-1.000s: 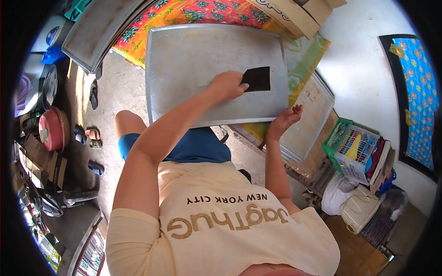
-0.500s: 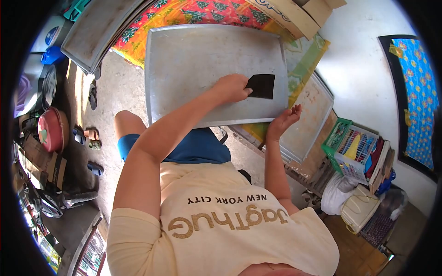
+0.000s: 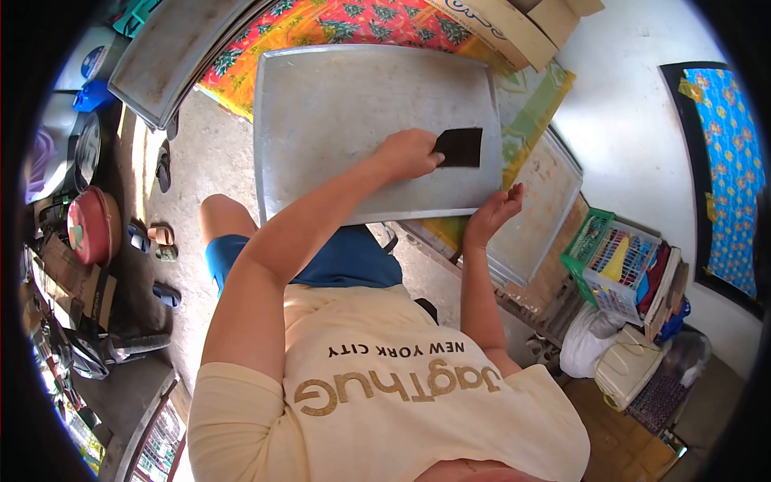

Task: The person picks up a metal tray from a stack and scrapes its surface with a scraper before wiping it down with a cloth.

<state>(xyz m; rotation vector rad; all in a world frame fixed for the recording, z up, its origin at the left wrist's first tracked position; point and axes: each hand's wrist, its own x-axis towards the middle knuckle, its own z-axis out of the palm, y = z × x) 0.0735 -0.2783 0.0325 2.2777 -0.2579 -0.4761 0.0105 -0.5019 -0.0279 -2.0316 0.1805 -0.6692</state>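
A large grey metal tray (image 3: 337, 104) lies in front of me, its near edge over my lap. My left hand (image 3: 411, 154) is closed on the near-left corner of a flat black piece (image 3: 463, 148), which rests against the tray's surface toward its right side. My right hand (image 3: 496, 213) is beside the tray's near-right corner, palm turned up and fingers apart, with nothing seen in it. Whether it touches the tray's edge is unclear.
More trays (image 3: 534, 209) lie at the right, with others (image 3: 165, 68) at the upper left. Beyond is a red patterned cloth (image 3: 353, 22) and a cardboard box (image 3: 490, 30). A plastic basket (image 3: 622, 261) stands right; slippers (image 3: 161, 234) lie on the left floor.
My left hand and the black piece have shifted very slightly up and to the right over the tray. My right hand has barely moved.
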